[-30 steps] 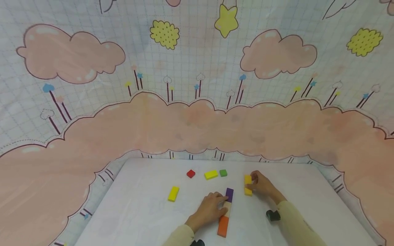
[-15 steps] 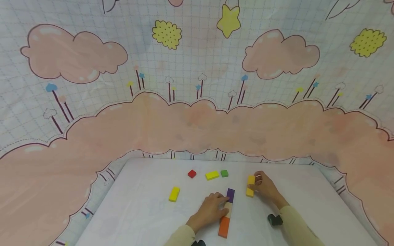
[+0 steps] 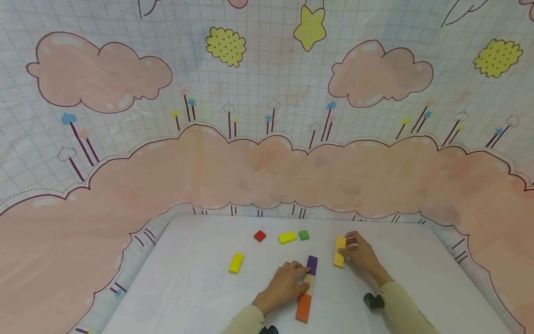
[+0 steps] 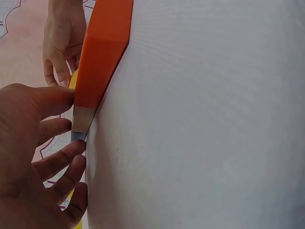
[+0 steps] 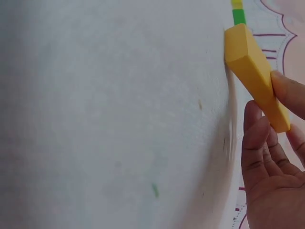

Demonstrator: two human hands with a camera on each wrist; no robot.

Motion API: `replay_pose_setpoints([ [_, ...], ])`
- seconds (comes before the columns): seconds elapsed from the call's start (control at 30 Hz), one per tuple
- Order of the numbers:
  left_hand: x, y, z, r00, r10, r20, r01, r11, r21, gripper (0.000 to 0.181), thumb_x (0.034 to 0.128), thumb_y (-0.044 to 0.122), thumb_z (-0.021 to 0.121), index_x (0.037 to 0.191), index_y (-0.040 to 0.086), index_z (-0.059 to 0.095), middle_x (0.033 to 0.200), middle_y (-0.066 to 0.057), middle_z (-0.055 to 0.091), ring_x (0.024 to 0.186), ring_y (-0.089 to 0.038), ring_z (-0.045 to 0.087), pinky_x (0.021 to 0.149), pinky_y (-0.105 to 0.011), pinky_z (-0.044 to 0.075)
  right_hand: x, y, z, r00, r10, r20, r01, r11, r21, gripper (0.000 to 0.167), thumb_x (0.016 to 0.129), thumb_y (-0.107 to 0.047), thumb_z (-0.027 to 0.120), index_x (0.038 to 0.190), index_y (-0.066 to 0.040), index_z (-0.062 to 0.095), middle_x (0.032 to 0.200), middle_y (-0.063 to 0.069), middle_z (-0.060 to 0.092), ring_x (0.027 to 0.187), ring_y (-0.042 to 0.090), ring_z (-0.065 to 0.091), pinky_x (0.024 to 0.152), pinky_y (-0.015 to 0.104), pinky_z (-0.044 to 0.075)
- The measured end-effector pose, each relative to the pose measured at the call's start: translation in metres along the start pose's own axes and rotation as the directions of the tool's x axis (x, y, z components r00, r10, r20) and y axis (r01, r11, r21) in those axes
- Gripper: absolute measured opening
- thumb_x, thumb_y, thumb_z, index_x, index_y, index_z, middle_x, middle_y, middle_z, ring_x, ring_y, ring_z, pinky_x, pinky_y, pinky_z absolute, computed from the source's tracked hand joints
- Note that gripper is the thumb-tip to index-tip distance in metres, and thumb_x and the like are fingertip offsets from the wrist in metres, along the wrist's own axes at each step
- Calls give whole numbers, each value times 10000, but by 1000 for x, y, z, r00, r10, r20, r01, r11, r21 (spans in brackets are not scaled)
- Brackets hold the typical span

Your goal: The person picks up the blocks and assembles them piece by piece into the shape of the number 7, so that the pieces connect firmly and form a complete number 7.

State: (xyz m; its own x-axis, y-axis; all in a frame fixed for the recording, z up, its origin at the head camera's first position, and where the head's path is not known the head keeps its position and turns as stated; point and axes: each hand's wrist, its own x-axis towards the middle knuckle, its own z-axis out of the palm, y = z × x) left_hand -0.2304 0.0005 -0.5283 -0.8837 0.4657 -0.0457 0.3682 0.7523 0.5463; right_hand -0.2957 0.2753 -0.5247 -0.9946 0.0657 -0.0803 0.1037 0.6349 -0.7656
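Note:
In the head view, a purple block [image 3: 312, 265], a plain wood block [image 3: 309, 284] and an orange block [image 3: 303, 309] lie end to end in a row. My left hand [image 3: 283, 284] rests along the row's left side, index fingertip on the purple block and thumb by the plain one. The left wrist view has the left fingertips touching the side of the row, not wrapped around it. Farther right, my right hand [image 3: 360, 254] pinches a long yellow-orange block [image 3: 340, 252]. In the right wrist view that block [image 5: 252, 67] slants between thumb and fingers.
Toward the back of the white table [image 3: 187, 269] lie a red block [image 3: 260, 236], a yellow block [image 3: 287, 238] and a green block [image 3: 304, 235]. Another yellow block [image 3: 236, 263] lies left of the left hand. A patterned cloth [image 3: 250, 171] rises behind the table.
The right hand's digit that lay across the yellow-orange block has drawn back toward its right edge, so more of the block's top shows. My left hand keeps its place on the row.

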Motion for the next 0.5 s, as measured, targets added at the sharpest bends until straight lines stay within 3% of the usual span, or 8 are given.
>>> replay_pose_setpoints([
  [0.17, -1, 1, -1, 1000, 1, -2, -1, 1000, -4, 443, 906, 379, 682, 1335, 292, 613, 1235, 43, 608, 1028, -127, 500, 939, -328, 467, -4, 0, -1, 1000, 3, 1, -3, 1000, 22, 472, 891, -199, 721, 1276, -92, 469, 1280, 179, 567, 1047, 261, 606, 812, 349, 554],
  [0.5, -1, 1, -1, 1000, -15, 6, 16, 1000, -18, 444, 906, 379, 683, 1337, 299, 611, 1243, 42, 606, 1041, -133, 503, 951, -343, 469, -12, -4, -1, 1000, -19, 5, 18, 998, 61, 465, 907, -190, 696, 1322, -98, 507, 1274, 185, 581, 991, 239, 639, 708, 287, 541],
])
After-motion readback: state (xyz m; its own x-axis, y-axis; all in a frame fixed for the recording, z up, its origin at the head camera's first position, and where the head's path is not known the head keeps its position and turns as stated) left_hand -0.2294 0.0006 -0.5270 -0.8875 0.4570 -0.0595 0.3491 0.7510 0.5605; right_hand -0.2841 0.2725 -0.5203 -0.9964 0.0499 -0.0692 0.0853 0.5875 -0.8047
